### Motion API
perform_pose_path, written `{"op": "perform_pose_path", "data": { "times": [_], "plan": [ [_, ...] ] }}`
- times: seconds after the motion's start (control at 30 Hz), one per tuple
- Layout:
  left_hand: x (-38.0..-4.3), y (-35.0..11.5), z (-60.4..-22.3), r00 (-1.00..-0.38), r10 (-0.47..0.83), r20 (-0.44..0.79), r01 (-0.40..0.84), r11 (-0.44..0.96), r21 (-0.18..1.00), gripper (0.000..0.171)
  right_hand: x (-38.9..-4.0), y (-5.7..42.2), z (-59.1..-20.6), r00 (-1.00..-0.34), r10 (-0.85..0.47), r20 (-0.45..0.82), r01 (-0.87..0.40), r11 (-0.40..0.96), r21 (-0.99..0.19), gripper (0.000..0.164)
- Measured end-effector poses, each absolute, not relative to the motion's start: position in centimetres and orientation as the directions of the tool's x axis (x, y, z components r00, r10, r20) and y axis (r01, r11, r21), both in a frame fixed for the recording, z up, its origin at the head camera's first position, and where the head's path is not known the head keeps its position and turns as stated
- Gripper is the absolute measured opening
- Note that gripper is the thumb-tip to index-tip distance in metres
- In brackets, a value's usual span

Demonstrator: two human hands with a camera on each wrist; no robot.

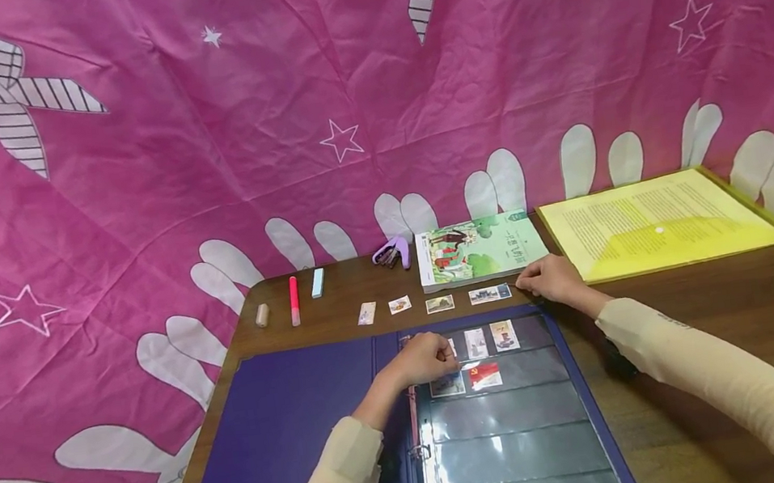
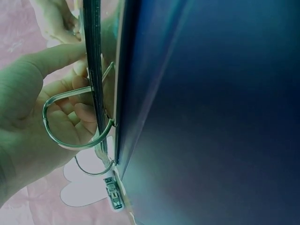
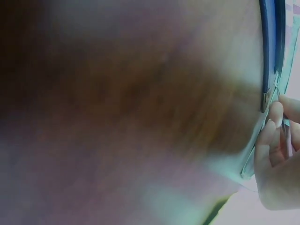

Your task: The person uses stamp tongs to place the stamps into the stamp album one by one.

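Observation:
A blue ring-binder stamp album (image 1: 300,416) lies spread on the table, its black pocket page (image 1: 512,411) on the right side. Small stamps sit in the top pocket, one of them (image 1: 505,335) near the right, and a red stamp (image 1: 485,375) in the second. My left hand (image 1: 426,357) rests over the page's upper left with curled fingers, partly covering stamps; I cannot tell whether it pinches the pocket edge. Above the album, my right hand (image 1: 552,278) pinches metal tweezers (image 3: 287,125), beside a wide stamp (image 1: 489,293) at the right end of a row of loose stamps.
Behind the stamps lie a green picture book (image 1: 479,250), a purple stapler-like tool (image 1: 392,253) and a yellow folder (image 1: 664,225). A pink pen-like stick (image 1: 294,301), a light blue bar (image 1: 317,283) and a small tan cylinder (image 1: 262,315) are at the left. Metal binder rings (image 2: 77,117) stand up beside the page.

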State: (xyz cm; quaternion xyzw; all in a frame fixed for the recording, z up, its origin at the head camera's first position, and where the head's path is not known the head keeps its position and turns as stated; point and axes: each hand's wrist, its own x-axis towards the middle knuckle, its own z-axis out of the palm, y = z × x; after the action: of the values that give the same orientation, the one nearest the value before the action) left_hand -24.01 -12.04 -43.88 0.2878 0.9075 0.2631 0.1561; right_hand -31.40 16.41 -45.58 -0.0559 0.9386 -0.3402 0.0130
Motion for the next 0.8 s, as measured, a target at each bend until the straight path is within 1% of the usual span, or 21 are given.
{"op": "perform_pose_path", "data": {
  "times": [0.33, 0.53, 0.7, 0.8],
  "plan": [
    [-24.3, -12.1, -44.0, -0.786, 0.6, -0.147, 0.427, 0.7, 0.573, 0.027, -31.0, 16.7, -45.5, -0.994, -0.104, 0.014, -0.087, 0.743, -0.664, 0.021],
    [-24.1, -12.1, -43.8, -0.783, 0.604, -0.145, 0.428, 0.694, 0.58, 0.026, -30.9, 17.1, -44.6, -0.998, -0.066, -0.009, -0.042, 0.724, -0.689, 0.025],
    [-24.0, -12.0, -43.6, -0.781, 0.606, -0.152, 0.419, 0.689, 0.592, 0.026, -30.5, 17.3, -43.7, -0.999, -0.051, -0.011, -0.027, 0.687, -0.726, 0.028],
    [-24.0, -12.0, -43.5, -0.774, 0.618, -0.137, 0.442, 0.683, 0.582, 0.026, -30.1, 17.3, -43.3, -0.999, -0.049, -0.021, -0.017, 0.655, -0.755, 0.029]
  ]
}}
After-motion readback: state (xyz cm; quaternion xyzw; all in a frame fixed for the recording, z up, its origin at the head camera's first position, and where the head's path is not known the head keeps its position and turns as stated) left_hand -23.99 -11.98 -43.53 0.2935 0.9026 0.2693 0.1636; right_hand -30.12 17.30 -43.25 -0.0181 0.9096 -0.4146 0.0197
